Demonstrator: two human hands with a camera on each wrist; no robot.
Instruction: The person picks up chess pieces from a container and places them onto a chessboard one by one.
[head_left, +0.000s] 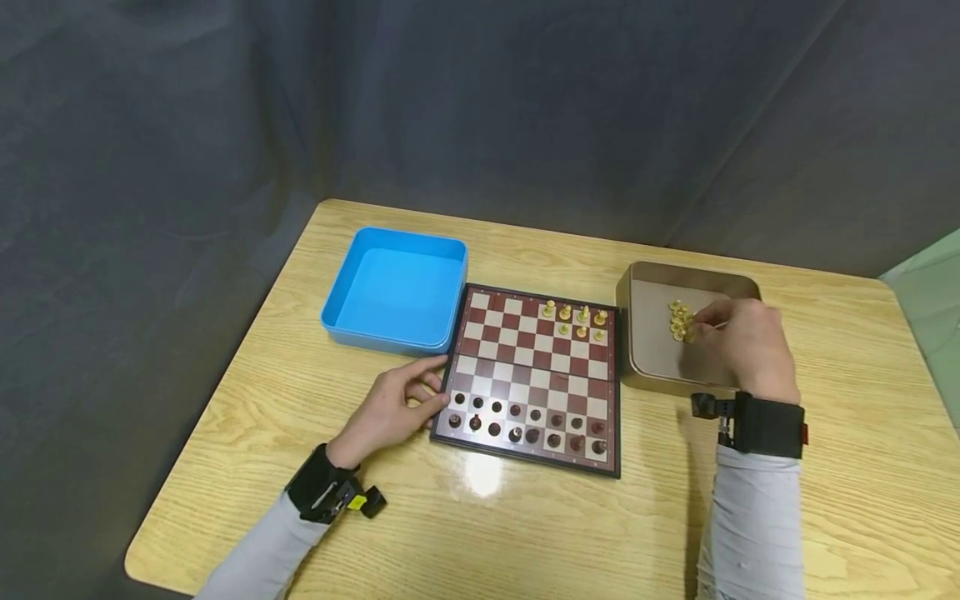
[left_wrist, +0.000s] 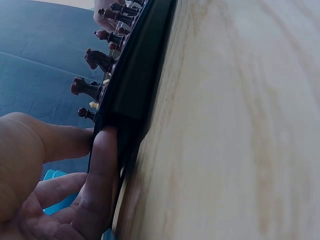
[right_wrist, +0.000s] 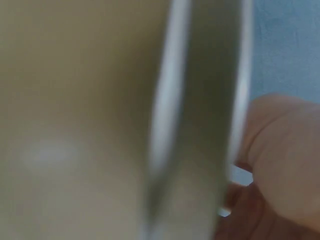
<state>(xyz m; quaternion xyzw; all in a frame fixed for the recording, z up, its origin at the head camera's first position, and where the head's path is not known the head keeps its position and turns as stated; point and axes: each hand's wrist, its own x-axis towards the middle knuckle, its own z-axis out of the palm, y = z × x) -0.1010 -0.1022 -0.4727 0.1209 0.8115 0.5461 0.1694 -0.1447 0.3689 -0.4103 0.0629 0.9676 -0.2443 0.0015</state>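
A folding chessboard (head_left: 525, 346) lies on the table with several dark chess pieces (head_left: 514, 434) in two rows along its near side. At its far right stand several yellowish chess pieces (head_left: 583, 314). My left hand (head_left: 393, 404) holds the board's left edge, with thumb and finger against the rim in the left wrist view. My right hand (head_left: 750, 342) reaches into a gold-coloured tin (head_left: 652, 358), fingertips right at a small pile of yellowish pieces (head_left: 678, 320). The tin's wall hides most of these fingers in the right wrist view; I cannot tell whether they pinch a piece.
A blue square tray (head_left: 390, 287) stands at the board's upper left, its corner close to the board. The tin stands close beside the board's right edge. A dark curtain (head_left: 525, 117) hangs behind the far edge of the wooden table (head_left: 525, 542).
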